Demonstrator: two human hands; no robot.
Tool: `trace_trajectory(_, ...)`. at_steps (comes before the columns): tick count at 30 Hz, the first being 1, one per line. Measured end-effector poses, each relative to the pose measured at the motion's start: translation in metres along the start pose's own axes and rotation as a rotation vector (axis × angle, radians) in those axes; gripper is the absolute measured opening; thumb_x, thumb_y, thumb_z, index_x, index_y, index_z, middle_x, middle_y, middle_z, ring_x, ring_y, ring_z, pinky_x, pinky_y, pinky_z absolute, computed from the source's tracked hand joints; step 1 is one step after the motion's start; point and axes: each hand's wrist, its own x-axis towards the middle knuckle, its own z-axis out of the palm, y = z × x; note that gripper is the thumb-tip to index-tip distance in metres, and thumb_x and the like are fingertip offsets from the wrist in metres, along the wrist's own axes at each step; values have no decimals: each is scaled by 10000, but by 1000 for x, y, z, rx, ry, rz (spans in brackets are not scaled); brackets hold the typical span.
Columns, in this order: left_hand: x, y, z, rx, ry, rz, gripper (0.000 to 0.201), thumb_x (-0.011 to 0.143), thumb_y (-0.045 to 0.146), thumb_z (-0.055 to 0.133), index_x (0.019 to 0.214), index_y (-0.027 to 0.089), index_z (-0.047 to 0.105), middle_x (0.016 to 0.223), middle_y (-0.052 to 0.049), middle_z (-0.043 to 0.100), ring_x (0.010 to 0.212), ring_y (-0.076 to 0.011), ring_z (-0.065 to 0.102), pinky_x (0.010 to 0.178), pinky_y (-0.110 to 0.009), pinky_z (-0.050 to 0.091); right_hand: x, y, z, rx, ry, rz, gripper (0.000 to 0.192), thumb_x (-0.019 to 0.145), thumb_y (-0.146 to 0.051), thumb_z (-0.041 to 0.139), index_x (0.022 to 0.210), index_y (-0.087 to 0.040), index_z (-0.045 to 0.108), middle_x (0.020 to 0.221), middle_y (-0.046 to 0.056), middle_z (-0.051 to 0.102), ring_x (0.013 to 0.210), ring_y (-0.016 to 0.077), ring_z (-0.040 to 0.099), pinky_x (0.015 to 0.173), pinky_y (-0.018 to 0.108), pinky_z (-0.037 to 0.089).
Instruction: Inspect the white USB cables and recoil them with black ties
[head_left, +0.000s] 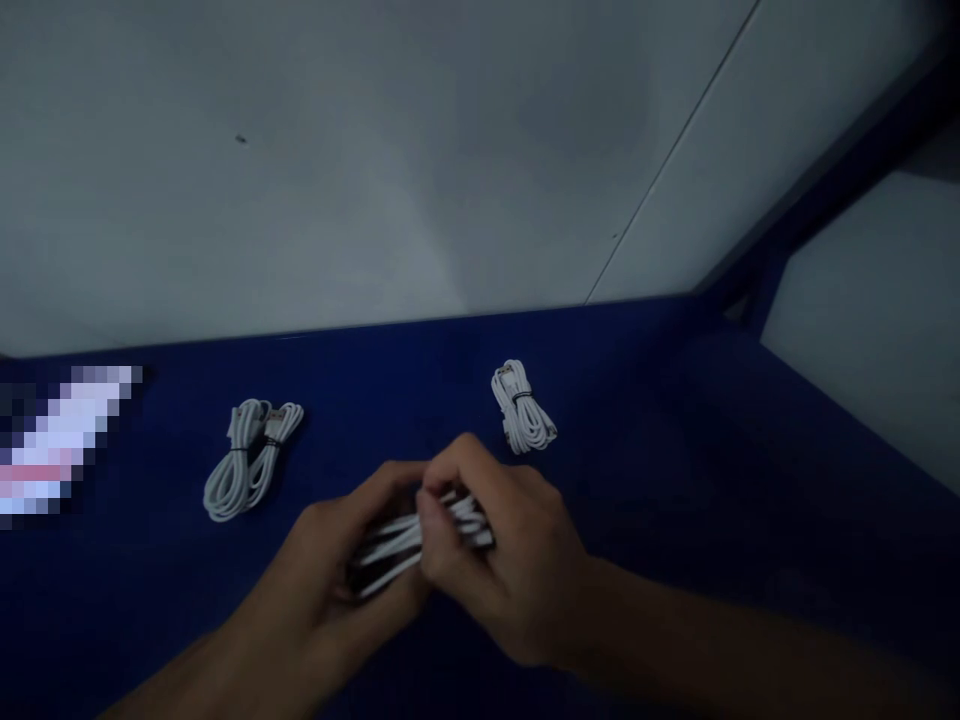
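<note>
Between my hands is a coiled white cable (397, 548), its loops bunched lengthwise. My left hand (330, 570) wraps round the left end of the coil, thumb below and fingers above. My right hand (510, 550) grips the coil's right part, with thumb and index finger pinched together at its middle. Whatever sits in that pinch is too small to make out. Beyond my right hand lies a white cable bundle (525, 408) bound with a dark tie. To the left of my left hand rest more tied white cables (244, 460), side by side, with plug ends showing.
The blue tabletop (390, 390) meets a pale grey wall panel (337, 200) at the back. A dark blue frame post (795, 220) slants up at the right. At the far left edge is a bright pixelated patch (67, 440).
</note>
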Motion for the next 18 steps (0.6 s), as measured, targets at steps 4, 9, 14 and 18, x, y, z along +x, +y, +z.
trace_trajectory(4, 5, 4, -10, 110, -20, -84, 339, 1057, 559, 664, 945, 250, 743, 868, -4, 731, 787, -193, 620, 680, -268, 511, 4, 0, -5, -24, 45, 183, 176, 1023, -80, 489, 923, -201, 568, 710, -70, 534, 566, 78, 491, 533, 229, 409)
trace_trajectory(9, -15, -2, -5, 166, 187, -144, 482, 943, 750, 710, 1144, 324, 814, 1012, -49, 809, 907, -270, 721, 756, -330, 606, 2, -2, -1, -50, 43, 108, 160, 1032, -84, 514, 931, -191, 577, 723, -70, 520, 565, 75, 459, 546, 243, 390)
trace_trajectory(14, -29, -8, 5, 83, 469, -247, 521, 889, 787, 753, 1165, 356, 846, 1253, -76, 836, 1161, -340, 768, 818, -374, 677, -1, -4, -1, -78, -21, 19, 189, 1023, -78, 516, 875, -183, 566, 688, -73, 473, 534, 71, 418, 525, 253, 357)
trace_trajectory(18, -20, -15, 1, -43, 434, -229, 422, 939, 686, 755, 1019, 281, 841, 879, -58, 813, 816, -275, 781, 617, -325, 650, 1, 0, -1, -222, -29, -58, 244, 1047, -106, 503, 845, -149, 632, 695, -33, 532, 540, 89, 459, 511, 264, 385)
